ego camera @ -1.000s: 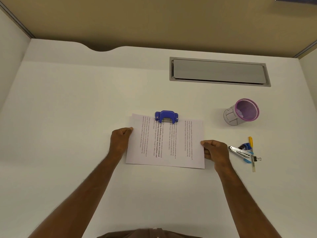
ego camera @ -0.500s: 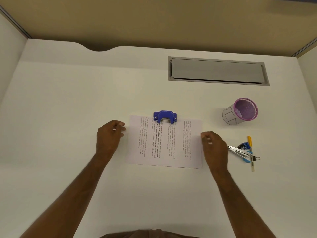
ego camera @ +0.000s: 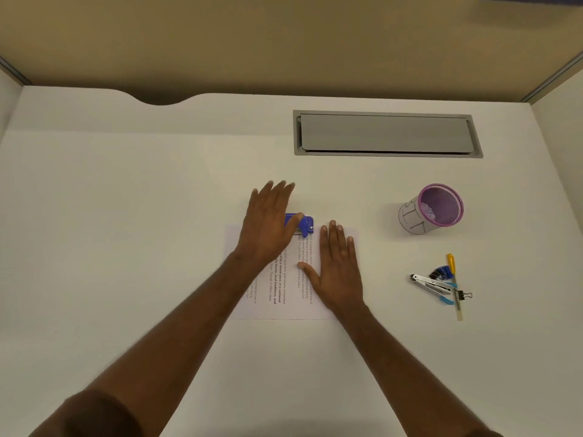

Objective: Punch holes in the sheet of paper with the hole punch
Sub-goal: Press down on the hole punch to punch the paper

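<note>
Hole punch (ego camera: 303,224): sitting on the far edge of the sheet of paper (ego camera: 285,280), long axis running left-right, mouth facing you.
Left hand (ego camera: 268,220): you're hovering it spread over the punch, the nearer hand.
Right hand (ego camera: 339,266): you're laying it flat, fingers apart, pinning the sheet's right half.
Next: probably pressing straight down.

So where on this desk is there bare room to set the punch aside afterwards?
The whole stretch left of the sheet of paper is bare, as is the near strip between the arms. Also free: between the hole punch and the grey hatch. Crowded: the right side, with the mesh cup and stapler clutter.
</note>
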The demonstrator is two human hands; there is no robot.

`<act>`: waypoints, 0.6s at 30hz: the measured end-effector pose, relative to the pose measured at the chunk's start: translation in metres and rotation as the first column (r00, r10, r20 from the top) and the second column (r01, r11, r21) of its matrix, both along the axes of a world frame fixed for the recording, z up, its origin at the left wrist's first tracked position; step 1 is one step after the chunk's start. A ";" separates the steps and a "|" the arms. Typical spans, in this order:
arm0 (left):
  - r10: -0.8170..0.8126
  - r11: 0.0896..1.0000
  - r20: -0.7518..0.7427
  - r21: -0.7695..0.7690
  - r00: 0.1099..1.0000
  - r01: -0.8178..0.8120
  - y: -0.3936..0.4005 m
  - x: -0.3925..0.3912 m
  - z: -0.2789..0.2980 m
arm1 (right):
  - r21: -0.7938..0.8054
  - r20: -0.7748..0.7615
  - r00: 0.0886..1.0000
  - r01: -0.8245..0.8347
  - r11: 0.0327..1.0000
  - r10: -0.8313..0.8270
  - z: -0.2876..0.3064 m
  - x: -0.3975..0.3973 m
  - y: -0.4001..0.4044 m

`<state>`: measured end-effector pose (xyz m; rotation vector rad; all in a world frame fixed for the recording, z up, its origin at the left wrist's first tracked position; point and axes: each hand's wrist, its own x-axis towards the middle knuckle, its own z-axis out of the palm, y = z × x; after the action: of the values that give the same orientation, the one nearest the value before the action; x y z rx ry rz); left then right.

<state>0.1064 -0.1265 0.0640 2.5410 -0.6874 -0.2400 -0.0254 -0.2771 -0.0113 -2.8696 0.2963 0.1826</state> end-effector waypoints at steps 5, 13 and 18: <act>-0.161 0.963 0.085 0.233 0.983 0.137 -0.048 0.028 -0.011 | -0.005 0.005 1.000 0.011 1.000 -0.011 0.001 0.001 0.001; -0.232 0.933 0.075 0.298 0.970 0.200 -0.081 0.065 -0.031 | 0.060 0.031 0.999 0.030 0.998 -0.032 -0.003 0.002 0.002; -0.186 0.937 0.028 0.307 0.982 0.168 -0.081 0.070 -0.054 | 0.055 0.022 0.999 0.033 0.998 -0.034 -0.006 0.001 0.002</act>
<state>0.1762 -0.2079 0.0097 2.7866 -0.9702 -0.3612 -0.0248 -0.2754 -0.0170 -2.8089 0.3296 0.1497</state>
